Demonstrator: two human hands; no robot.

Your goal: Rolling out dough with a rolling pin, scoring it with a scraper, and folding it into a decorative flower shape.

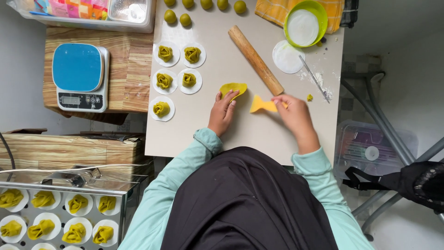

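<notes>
The pale tabletop (203, 134) is filling the middle of the view, with a person in a mint-green sleeve (185, 166) and dark garment leaning over its near edge. To the left, a wooden box (125, 69) is carrying a blue kitchen scale (79, 76), and lower left a metal tray (69, 213) is holding rows of folded yellow-green dough pieces on white paper rounds.

On the tabletop, a wooden rolling pin (255, 60) is lying at a slant, its near end close to the right hand. A green bowl (305, 22) of white paper rounds is sitting on a yellow cloth (273, 9) at the far right corner, with a loose paper round (286, 57) just beside it. Five folded dough pieces (165, 81) on paper rounds are sitting at the left, and small green dough balls (185, 20) are lining the far edge.

The left hand (223, 113) is resting its fingertips flat and together on a flattened green dough disc (232, 88), pressing rather than gripping. The right hand (296, 115) is pinching one end of a yellow dough sheet (261, 105), its grip pressed together on the dough, which is lying on the tabletop between the two hands.
</notes>
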